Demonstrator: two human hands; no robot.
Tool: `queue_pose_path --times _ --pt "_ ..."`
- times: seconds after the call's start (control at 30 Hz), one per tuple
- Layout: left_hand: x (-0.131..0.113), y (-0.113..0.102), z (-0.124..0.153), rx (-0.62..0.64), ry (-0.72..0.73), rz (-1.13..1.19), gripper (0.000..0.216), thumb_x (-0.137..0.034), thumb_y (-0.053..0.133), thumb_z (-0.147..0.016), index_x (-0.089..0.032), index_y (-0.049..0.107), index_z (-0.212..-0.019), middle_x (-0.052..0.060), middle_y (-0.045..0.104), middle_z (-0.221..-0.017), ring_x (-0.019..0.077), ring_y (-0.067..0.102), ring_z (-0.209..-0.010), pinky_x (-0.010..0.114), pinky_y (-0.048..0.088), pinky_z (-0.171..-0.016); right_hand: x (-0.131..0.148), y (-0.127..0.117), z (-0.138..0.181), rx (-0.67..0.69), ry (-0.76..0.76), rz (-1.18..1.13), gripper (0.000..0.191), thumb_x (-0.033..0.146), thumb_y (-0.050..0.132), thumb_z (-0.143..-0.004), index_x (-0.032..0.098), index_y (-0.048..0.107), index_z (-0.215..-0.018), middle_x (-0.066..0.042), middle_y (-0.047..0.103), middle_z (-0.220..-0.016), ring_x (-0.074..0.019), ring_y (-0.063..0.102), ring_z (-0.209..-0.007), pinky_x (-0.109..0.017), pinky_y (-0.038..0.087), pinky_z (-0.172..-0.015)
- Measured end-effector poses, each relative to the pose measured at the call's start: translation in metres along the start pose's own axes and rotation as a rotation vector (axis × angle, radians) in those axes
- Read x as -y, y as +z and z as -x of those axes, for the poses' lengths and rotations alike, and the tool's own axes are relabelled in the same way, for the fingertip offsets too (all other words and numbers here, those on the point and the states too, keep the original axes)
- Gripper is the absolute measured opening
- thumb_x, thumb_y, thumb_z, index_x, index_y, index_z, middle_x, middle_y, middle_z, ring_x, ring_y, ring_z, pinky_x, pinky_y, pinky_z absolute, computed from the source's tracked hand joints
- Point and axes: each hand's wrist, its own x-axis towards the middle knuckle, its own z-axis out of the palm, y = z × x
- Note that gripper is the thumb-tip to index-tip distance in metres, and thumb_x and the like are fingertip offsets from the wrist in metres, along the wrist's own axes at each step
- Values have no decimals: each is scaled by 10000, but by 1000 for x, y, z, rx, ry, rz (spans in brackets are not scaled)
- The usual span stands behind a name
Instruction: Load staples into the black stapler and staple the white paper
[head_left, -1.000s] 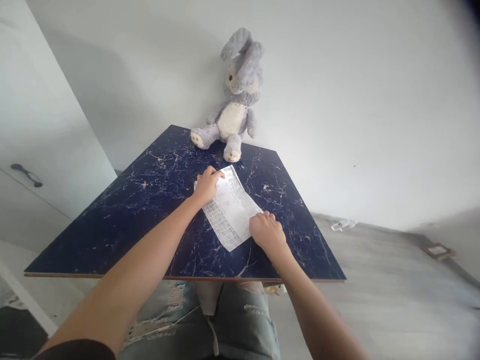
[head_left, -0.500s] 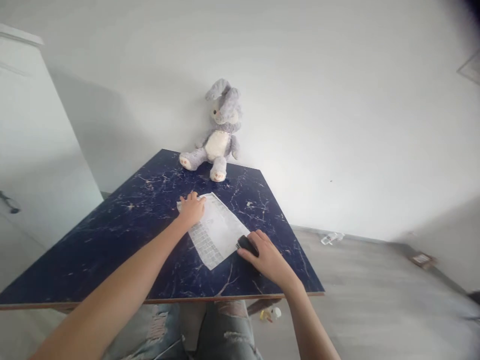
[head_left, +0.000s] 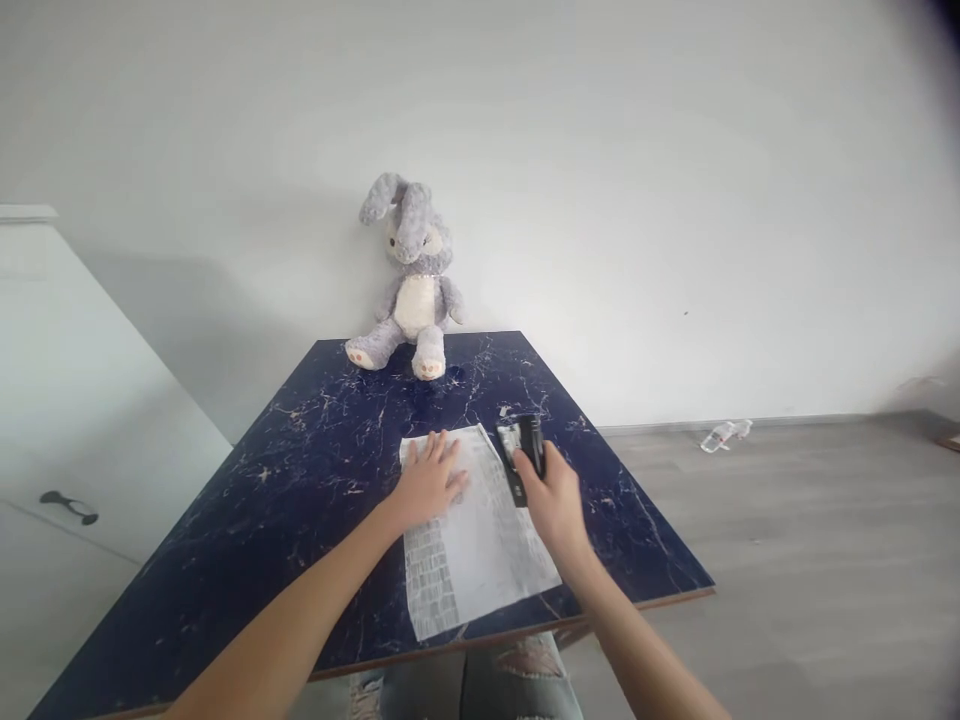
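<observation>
A sheet of paper (head_left: 487, 560) with a grey brick-like pattern along its sides lies on the dark blue marbled table (head_left: 300, 520). My left hand (head_left: 427, 483) rests flat on the upper left of the sheet, fingers spread. In my right hand (head_left: 553, 500) is a black stapler (head_left: 531, 447), gripped with the thumb on its near side. It is tilted over the right edge of the paper; whether it touches the sheet I cannot tell.
A grey plush rabbit (head_left: 416, 300) sits at the table's back edge against the wall. To the left stands a white cabinet (head_left: 90, 400) with a dark handle (head_left: 69, 507). A clear plastic item (head_left: 725, 435) lies on the floor at the right.
My right hand has lifted the stapler from the paper's lower right corner to its upper right edge. My left hand's fingers have spread flatter on the sheet. The camera view has shifted.
</observation>
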Motion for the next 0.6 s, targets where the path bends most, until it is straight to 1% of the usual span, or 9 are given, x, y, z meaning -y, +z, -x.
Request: queue_pose_path --times 0.07,0.13,0.2,0.27,0.33,0.4,0.5,0.6 --pt "4 1 -4 -102 -98 67 551 -304 333 -1049 -59 412 -1536 226 339 -1634 331 283 -1542 526 245 -1242 -1 24 -10 77 68 -50 299 477 494 -984 213 531 -847 -37 657 -790 -205 583 -701 -289 424 -623" --pt "17 -2 -7 -239 -200 146 477 -176 337 -1015 -30 515 -1433 235 490 -1524 303 429 -1461 457 336 -1210 -7 45 -10 130 87 -6 282 455 464 -992 209 545 -881 -74 692 -862 -234 631 -764 -305 462 -658" --pt "34 -6 -9 -373 -233 217 405 -118 371 -982 -77 606 -1309 199 612 -1371 292 548 -1328 449 411 -1151 -14 58 -5 187 20 136 249 424 459 -997 205 561 -937 -108 703 -951 -261 660 -837 -323 486 -698" --pt "46 -9 -8 -480 -240 274 338 -78 403 -951 -132 652 -1174 155 660 -1222 280 605 -1195 452 467 -1077 -18 65 0 248 -84 316 213 380 452 -1003 201 566 -992 -129 693 -1028 -280 672 -902 -340 497 -738" --pt "50 -11 -6 -549 -236 326 303 -44 417 -926 -166 655 -1068 118 655 -1117 258 616 -1110 431 494 -1019 -19 66 3 294 -172 474 190 341 432 -1009 199 559 -1012 -135 676 -1053 -291 675 -934 -353 502 -766" --pt "48 -10 -5 -578 -230 372 293 -17 423 -907 -178 645 -1011 98 636 -1057 239 613 -1066 403 503 -983 -19 62 4 318 -217 584 184 322 407 -1015 201 546 -1008 -134 659 -1042 -296 674 -937 -362 504 -769" --pt "41 -9 -4 -575 -221 414 288 -13 416 -915 -187 636 -984 87 614 -1033 230 605 -1039 389 501 -956 -23 52 4 326 -209 687 197 335 367 -1027 210 515 -993 -134 634 -1032 -299 672 -913 -366 502 -719" --pt "41 -7 -5 -553 -224 437 282 -25 412 -929 -193 632 -981 85 603 -1034 230 602 -1033 394 493 -954 -32 39 5 292 -169 747 207 368 352 -1032 221 485 -973 -128 618 -1020 -298 667 -871 -366 491 -665"
